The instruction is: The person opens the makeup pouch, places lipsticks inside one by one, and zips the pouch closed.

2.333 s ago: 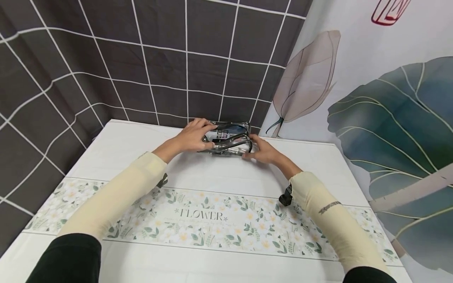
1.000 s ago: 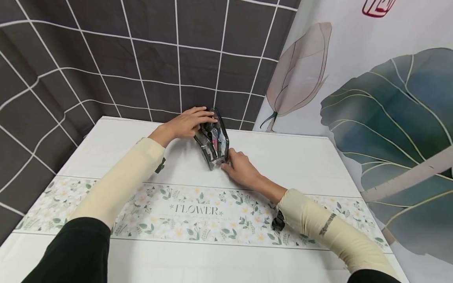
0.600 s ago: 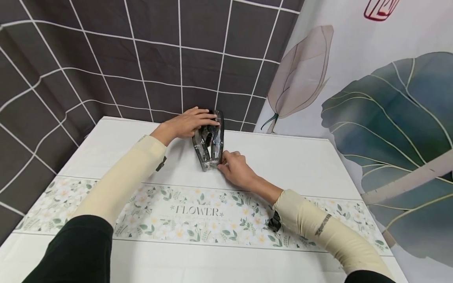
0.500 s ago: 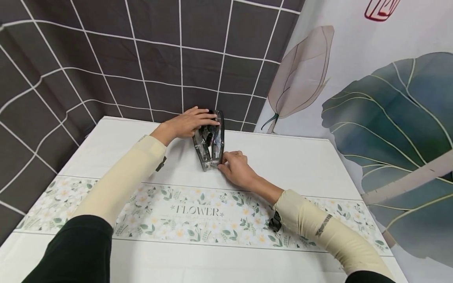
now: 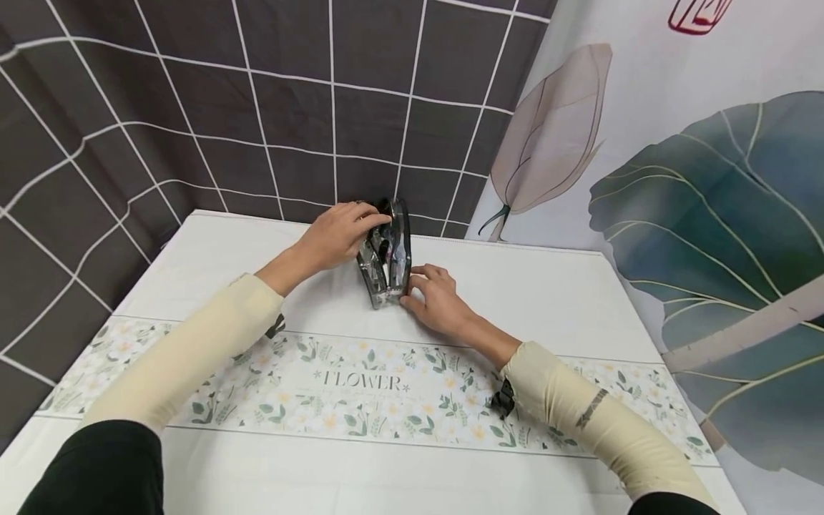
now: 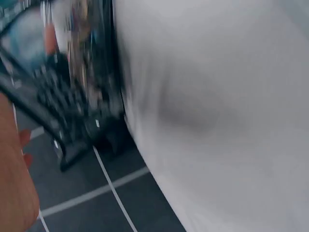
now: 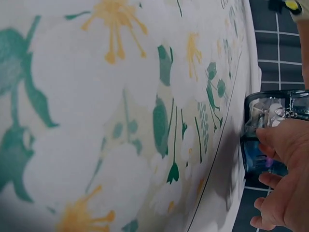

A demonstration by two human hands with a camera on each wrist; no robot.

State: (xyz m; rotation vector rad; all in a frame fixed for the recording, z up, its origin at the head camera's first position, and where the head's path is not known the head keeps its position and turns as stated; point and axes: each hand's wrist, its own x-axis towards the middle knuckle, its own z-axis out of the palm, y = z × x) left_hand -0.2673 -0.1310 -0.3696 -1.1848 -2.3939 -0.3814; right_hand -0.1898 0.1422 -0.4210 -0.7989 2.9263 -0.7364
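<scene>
A clear plastic bag (image 5: 393, 257) with black trim and black handles stands at the table's back edge, its narrow end toward me. Mixed items show blurred through its wall in the left wrist view. My left hand (image 5: 341, 232) lies over the bag's upper left side, fingers reaching across its top and partly hiding it. The right hand (image 5: 438, 300) touches the near right corner, thumb low at the end and fingers loosely bent along the side. In the right wrist view, the right hand's spread fingers (image 7: 270, 181) overlap the bag's end (image 7: 258, 108).
A white table (image 5: 309, 300) carries a printed band of flowers with the word FLOWER (image 5: 362, 380). Behind it hangs a dark curtain (image 5: 283, 107) with white grid lines. A pale curtain (image 5: 644, 64) with large leaf prints hangs at the right.
The bag has turned from lying crosswise to end-on toward me. Over the last half second my left hand has drawn slightly back and left, and the right hand's fingers have loosened at the corner.
</scene>
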